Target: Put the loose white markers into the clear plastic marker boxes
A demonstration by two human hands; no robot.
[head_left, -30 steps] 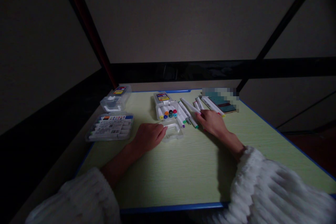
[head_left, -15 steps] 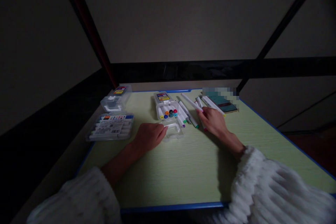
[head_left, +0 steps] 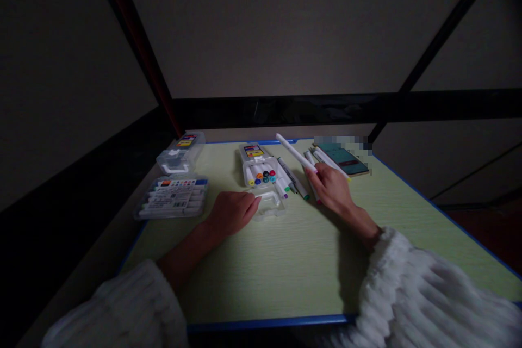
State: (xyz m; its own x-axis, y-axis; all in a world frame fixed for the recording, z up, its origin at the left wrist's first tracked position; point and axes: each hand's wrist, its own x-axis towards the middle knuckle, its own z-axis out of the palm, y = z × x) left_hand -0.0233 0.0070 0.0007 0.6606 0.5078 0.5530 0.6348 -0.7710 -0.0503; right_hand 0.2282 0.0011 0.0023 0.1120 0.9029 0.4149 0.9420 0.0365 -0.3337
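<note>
A white marker (head_left: pixel 294 153) is pinched between the thumb and fingers of my right hand (head_left: pixel 331 185). Its far end tilts up to the left, above loose markers (head_left: pixel 292 177) on the table. In the middle stands an open clear plastic case (head_left: pixel 247 166), with several markers inside showing coloured ends. Its clear lid (head_left: pixel 277 207) lies folded down toward me. My left hand (head_left: pixel 232 212) is closed at the left edge of that lid, thumb on top; the other fingertips are hidden. More loose markers (head_left: pixel 326 160) lie just beyond my right hand.
On the left, a flat clear case of markers (head_left: pixel 175 198) lies in front of another clear case with a handle (head_left: pixel 181 153). A phone-like flat thing with a greenish screen (head_left: pixel 342 159) is at the back right. The table (head_left: pixel 269 272) has blue edges; a wall stands behind.
The far end of the white marker in my right hand has risen and swung slightly left. My left hand and the cases stay as they were.
</note>
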